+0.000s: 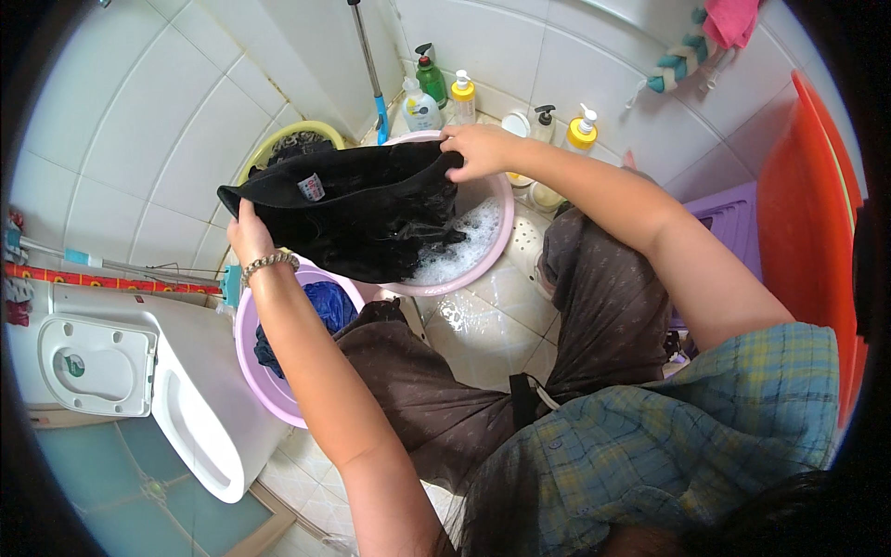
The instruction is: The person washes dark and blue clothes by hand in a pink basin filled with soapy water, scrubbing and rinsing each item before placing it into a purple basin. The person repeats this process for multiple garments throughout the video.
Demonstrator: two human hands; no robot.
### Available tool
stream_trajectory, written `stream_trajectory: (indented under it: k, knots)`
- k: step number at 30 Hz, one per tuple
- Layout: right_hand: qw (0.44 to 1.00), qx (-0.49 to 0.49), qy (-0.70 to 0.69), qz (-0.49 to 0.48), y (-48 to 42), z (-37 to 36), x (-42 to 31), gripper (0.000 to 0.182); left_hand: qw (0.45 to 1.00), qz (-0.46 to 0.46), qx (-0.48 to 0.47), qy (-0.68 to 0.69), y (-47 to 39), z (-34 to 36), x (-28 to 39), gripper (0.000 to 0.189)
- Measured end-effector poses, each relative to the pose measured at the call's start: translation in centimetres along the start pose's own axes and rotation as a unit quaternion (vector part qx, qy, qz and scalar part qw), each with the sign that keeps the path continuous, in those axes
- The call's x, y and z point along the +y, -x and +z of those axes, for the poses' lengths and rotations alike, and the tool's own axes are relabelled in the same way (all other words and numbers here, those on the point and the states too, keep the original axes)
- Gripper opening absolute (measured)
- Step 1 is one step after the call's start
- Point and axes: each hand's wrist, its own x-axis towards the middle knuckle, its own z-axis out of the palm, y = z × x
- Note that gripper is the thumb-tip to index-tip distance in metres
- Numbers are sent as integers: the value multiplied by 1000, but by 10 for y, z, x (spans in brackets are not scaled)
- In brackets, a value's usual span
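Observation:
A wet black garment (pixel 362 209) with a waistband and a small label is stretched between my two hands. My left hand (pixel 250 233), with a bracelet at the wrist, grips one end of the waistband. The other end is pinched by my right hand (pixel 473 152). The garment hangs over a pink basin (pixel 502 244) of water and white suds (pixel 473 244), its lower part reaching the foam. To the left, a lilac basin (pixel 254 362) holds blue and dark cloth (pixel 330 306). Behind the garment, a yellow-green basin (pixel 324 130) has dark clothes in it.
Pump bottles, one of them green (pixel 431 82), and jars line the tiled wall. A blue-ended pole (pixel 381 115) stands beside them. A white toilet (pixel 202 390) is at left. A purple plastic stool (pixel 727 223) and a large red basin (pixel 800 209) are at right. The floor tiles (pixel 487 327) look wet.

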Motion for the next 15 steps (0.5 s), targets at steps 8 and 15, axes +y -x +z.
stream_trajectory:
  k: [8,15]
  knots:
    - [954,61,-277,97,-19,-29,27,35,993,-100,0,61,-22,-25,-11,39]
    - [792,168,-516,280,-42,-41,14,47,988,-129,-21,-79,-53,-44,-64,49]
